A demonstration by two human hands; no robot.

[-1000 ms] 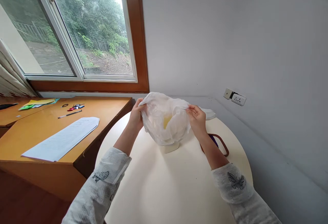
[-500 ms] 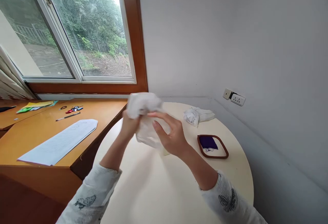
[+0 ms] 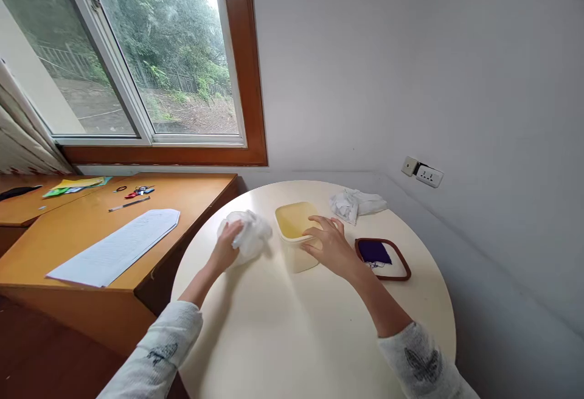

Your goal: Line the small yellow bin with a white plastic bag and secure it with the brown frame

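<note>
My left hand is closed on a crumpled white plastic bag at the left side of the round table. The bag is thin and slightly see-through, and my fingers partly sink into its folds. To its right a pale yellow, squarish plastic container stands upright with its top uncovered. My right hand is at the container's right front rim, thumb low on the near side and fingers bent over the edge. The hand hides that corner of the container.
A second crumpled white bag lies at the back of the round table. Right of my right hand is a brown frame with purple cloth. The wooden desk holds papers, a pen and small items.
The white bag has come down from the air to the left part of the table with my left hand. My right hand has moved away from the bag to the container, which now shows.
</note>
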